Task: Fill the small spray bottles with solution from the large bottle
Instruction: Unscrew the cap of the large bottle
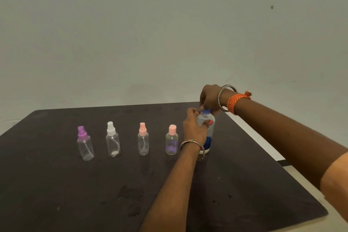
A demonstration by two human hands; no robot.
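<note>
The large clear bottle (209, 133) with a blue label stands upright at the right end of a row on the dark table (94, 184). My left hand (194, 126) wraps around its body. My right hand (210, 98) comes from above, fingers closed on its blue cap (205, 112). To the left stand several small clear bottles: one with a purple sprayer (85, 144), one with a white sprayer (113, 140), one with a pink sprayer (143, 140), and one with a plain pink cap (171, 141) closest to my left wrist.
The table's right edge (263, 147) runs diagonally close to the large bottle, with pale floor beyond it. A plain wall rises behind the far edge. Bare tabletop lies in front of the row.
</note>
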